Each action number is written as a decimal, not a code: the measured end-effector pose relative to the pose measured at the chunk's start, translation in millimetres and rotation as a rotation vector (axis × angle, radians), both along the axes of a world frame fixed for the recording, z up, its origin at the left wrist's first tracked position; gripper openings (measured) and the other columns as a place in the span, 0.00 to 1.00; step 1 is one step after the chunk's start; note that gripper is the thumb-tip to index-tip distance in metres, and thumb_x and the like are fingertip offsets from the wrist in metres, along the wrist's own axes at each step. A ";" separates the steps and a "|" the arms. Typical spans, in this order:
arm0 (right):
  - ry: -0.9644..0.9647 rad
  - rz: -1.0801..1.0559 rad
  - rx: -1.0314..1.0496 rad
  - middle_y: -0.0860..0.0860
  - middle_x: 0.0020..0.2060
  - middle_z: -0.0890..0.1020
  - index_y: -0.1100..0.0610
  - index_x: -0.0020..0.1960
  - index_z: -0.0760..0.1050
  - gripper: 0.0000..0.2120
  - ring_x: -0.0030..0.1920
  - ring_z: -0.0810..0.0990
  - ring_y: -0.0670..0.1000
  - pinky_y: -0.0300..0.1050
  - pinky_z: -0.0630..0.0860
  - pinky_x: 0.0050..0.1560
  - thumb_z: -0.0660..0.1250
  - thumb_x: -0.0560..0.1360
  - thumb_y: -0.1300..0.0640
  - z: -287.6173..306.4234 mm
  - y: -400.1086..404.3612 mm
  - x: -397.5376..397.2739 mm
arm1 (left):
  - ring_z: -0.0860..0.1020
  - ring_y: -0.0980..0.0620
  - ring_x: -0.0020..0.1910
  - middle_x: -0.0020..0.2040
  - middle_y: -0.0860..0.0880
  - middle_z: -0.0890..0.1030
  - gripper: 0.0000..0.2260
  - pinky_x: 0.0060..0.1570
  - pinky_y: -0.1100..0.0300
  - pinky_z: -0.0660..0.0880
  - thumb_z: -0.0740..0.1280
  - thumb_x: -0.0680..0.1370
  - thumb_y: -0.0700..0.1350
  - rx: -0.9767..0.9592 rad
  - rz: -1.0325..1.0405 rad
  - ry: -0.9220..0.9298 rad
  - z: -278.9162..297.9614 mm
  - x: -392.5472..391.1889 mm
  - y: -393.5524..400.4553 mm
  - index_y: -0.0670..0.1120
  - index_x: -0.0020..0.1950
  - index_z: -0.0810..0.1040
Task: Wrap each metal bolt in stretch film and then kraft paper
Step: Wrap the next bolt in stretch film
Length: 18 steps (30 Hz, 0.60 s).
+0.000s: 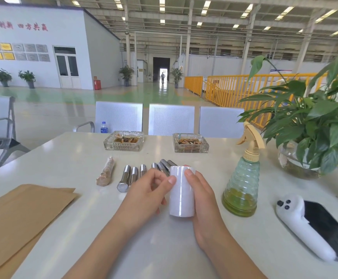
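1. The stretch film roll (181, 193) stands upright, long axis vertical, between both hands above the tabletop (63, 158).
2. The right hand (201, 195) wraps around its side; the left hand (148, 193) pinches its upper edge.
3. Metal bolts (132, 177) lie just beyond the left hand, pointing away.

1. The stretch film roll (181, 193) is white plastic, smooth with a soft sheen.
2. The bolts (132, 176) are bare metal, bright and polished on the shanks (the hex head looks duller).
3. One wrapped bolt (105, 174) is covered in crinkled brown paper under glossy film.
4. The kraft paper sheets (21, 214) are matt brown and flat.
5. The table (67, 158) top is pale, smooth and glossy.
6. The ashtrays (123, 140) are clear ribbed glass.
7. The spray bottle (241, 188) is translucent green ridged plastic.
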State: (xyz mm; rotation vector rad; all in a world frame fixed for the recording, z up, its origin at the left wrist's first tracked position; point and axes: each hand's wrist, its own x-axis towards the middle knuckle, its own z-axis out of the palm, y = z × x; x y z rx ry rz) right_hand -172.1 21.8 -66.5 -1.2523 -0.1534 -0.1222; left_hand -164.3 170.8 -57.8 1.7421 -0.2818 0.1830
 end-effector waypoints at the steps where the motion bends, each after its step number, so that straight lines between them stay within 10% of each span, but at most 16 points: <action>1: -0.010 -0.001 -0.001 0.55 0.50 0.86 0.49 0.55 0.82 0.16 0.47 0.85 0.53 0.50 0.79 0.48 0.69 0.75 0.39 -0.3 -0.6 0.4 | 0.80 0.51 0.35 0.45 0.42 0.81 0.09 0.32 0.54 0.76 0.70 0.81 0.51 -0.002 0.003 -0.002 0.9 0.5 -1.2 0.46 0.49 0.79; 18: -0.213 -0.160 -0.169 0.36 0.54 0.84 0.32 0.57 0.79 0.12 0.54 0.83 0.37 0.31 0.77 0.48 0.69 0.75 0.43 -1.8 7.2 -2.8 | 0.75 0.54 0.32 0.31 0.51 0.79 0.08 0.34 0.56 0.77 0.71 0.76 0.41 0.106 0.190 -0.166 4.6 -0.4 2.4 0.49 0.38 0.80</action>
